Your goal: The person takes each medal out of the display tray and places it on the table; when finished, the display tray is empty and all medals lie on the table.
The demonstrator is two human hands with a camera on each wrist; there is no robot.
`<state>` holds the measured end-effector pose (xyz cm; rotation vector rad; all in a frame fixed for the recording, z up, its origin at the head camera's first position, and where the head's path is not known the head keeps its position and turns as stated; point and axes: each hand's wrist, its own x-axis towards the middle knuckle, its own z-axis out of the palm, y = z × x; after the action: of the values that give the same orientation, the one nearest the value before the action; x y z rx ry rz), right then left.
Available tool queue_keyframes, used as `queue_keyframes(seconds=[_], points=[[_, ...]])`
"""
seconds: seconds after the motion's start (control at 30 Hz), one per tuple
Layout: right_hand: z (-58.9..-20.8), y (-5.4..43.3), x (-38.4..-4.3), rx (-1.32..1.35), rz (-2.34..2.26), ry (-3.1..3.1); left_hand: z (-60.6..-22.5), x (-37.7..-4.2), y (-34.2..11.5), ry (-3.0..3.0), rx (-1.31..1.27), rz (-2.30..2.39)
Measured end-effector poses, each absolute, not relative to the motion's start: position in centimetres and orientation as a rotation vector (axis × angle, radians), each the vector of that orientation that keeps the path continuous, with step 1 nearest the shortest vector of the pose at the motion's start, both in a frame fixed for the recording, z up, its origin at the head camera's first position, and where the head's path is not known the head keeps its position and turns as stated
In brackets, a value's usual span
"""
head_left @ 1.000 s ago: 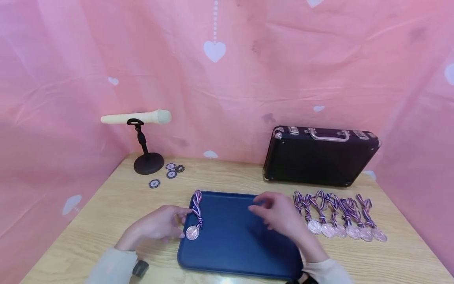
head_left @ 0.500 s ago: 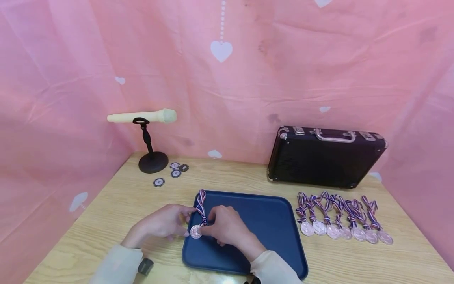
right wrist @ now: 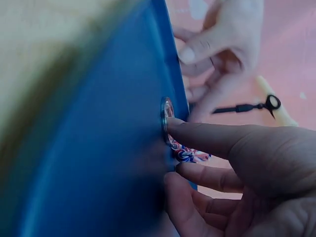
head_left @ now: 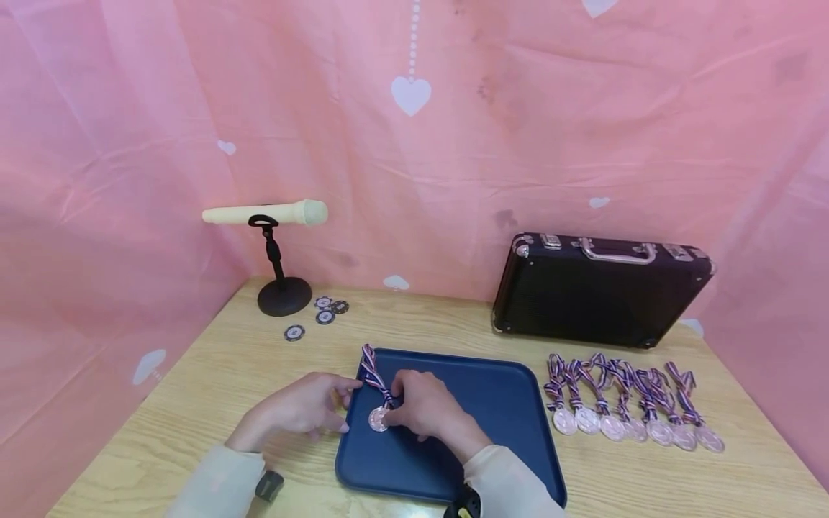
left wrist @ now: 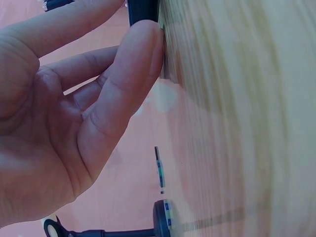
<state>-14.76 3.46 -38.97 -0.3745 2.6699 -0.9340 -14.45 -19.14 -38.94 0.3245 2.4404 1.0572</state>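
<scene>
A dark blue tray (head_left: 466, 396) lies on the wooden table. On its left part is a round medal (head_left: 378, 419) with a knotted striped ribbon (head_left: 372, 370) reaching up over the back left corner. My right hand (head_left: 427, 410) is over the tray; its thumb lies on the medal's face and the index finger is at the ribbon's knot, pinching it there, as the right wrist view also shows. My left hand (head_left: 304, 404) is at the tray's left edge, thumb and index finger spread with their tips right at the rim, nothing in its grasp.
Several more medals (head_left: 612, 427) with striped ribbons lie in a row right of the tray. Behind them a black case (head_left: 602, 291) stands against the pink cloth. At the back left are a cream microphone (head_left: 278, 213) on a black stand (head_left: 283, 296) and several poker chips (head_left: 294, 332).
My right hand has come from the tray's right side to the medal, which has shifted slightly rightward under it. The ribbon now slants more. My left hand has stayed at the tray's edge.
</scene>
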Motion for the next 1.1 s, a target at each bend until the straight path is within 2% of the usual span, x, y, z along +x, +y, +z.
queue_keyframes(seconds=[0.4,1.1], points=[[-39.4,2.7,-14.2,-0.301,-0.663,2.838,-38.9,-14.2,-19.1,2.427,0.294,1.063],[-39.4,7.1,-14.6,-0.219,-1.275,2.498,-38.6,-14.1,-18.8,2.461,0.31,1.044]])
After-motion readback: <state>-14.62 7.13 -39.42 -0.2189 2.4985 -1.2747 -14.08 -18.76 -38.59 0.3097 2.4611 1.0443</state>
